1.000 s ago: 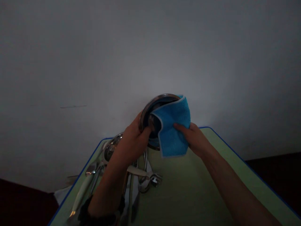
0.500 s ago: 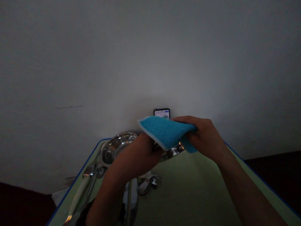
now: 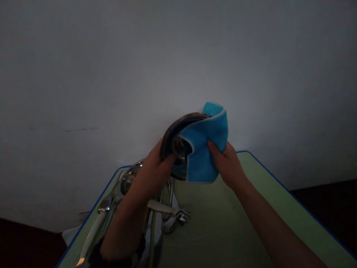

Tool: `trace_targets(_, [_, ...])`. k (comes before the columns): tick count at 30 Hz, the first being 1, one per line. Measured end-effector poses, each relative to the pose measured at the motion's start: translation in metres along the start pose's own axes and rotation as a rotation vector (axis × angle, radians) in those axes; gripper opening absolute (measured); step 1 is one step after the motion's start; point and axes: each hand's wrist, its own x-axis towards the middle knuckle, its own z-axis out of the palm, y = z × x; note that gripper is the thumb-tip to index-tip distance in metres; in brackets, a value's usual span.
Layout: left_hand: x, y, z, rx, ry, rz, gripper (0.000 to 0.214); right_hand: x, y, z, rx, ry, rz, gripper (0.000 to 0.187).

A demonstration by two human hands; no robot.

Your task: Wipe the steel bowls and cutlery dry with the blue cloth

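Observation:
My left hand (image 3: 156,163) grips a shiny metal bowl (image 3: 177,128) by its left side, thumb inside the rim. The bowl is tilted up above the table, its inside facing me. A blue cloth (image 3: 202,152) with a pale edge is folded over the bowl's right side. My right hand (image 3: 227,162) clasps this cloth around the rim, thumb on the front. Its other fingers are hidden behind.
Another metal bowl (image 3: 126,182) sits at the table's back left, partly behind my left arm. Cutlery lies around that arm, including a fork (image 3: 182,215), a spoon (image 3: 169,226) and a light-handled piece (image 3: 93,234). A wall stands behind the green table (image 3: 223,223).
The bowl has come up and now faces me. My right hand has brought the cloth around its right rim. The phone by the wall is now hidden behind the bowl and cloth.

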Motion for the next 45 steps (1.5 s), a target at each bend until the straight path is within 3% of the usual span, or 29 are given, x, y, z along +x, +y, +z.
trace_targets(2, [0.002,-0.003,0.002,-0.021,0.081,-0.018,0.039,-0.003,0.005,0.008,0.207,-0.127,0.155,0.036])
trace_targets(5, [0.003,-0.002,0.001,-0.054,0.061,-0.04,0.041,-0.005,0.005,0.011,0.316,-0.236,0.287,0.036])
trace_targets(11, [0.001,0.011,-0.011,0.114,-0.032,-0.054,0.032,0.004,-0.003,-0.016,0.104,-0.308,0.254,0.019])
trace_targets(14, [-0.002,0.013,-0.014,0.194,-0.168,-0.051,0.033,0.007,-0.006,-0.029,-0.132,-0.368,0.136,0.012])
trace_targets(18, [-0.005,0.013,-0.013,0.297,-0.278,-0.032,0.032,0.007,-0.013,-0.032,-0.5,-0.325,-0.057,0.011])
trace_targets(23, [-0.006,0.013,-0.014,0.372,-0.319,0.041,0.024,-0.002,-0.021,-0.02,-0.537,-0.236,-0.243,0.064])
trace_targets(25, [-0.007,0.014,-0.015,0.377,-0.331,0.045,0.025,-0.006,-0.022,-0.015,-0.568,-0.208,-0.294,0.058])
trace_targets(29, [-0.009,0.018,-0.016,0.389,-0.37,0.062,0.028,-0.009,-0.023,-0.011,-0.707,-0.125,-0.281,0.027])
trace_targets(31, [-0.009,0.019,-0.015,0.384,-0.377,0.071,0.029,-0.009,-0.021,-0.011,-0.743,-0.1,-0.267,0.024])
trace_targets(34, [-0.008,0.018,-0.014,0.32,-0.331,0.077,0.031,-0.004,-0.015,-0.012,-0.682,-0.058,-0.248,0.026])
trace_targets(38, [-0.004,0.013,-0.013,0.216,-0.173,0.067,0.035,0.001,-0.005,-0.009,-0.463,-0.007,-0.167,0.025])
trace_targets(43, [0.001,0.008,-0.008,0.125,0.055,0.1,0.038,-0.005,0.0,0.001,0.103,-0.305,0.269,0.023])
trace_targets(45, [0.002,0.007,-0.006,0.098,0.087,0.102,0.038,-0.006,0.0,0.001,0.227,-0.359,0.368,0.023])
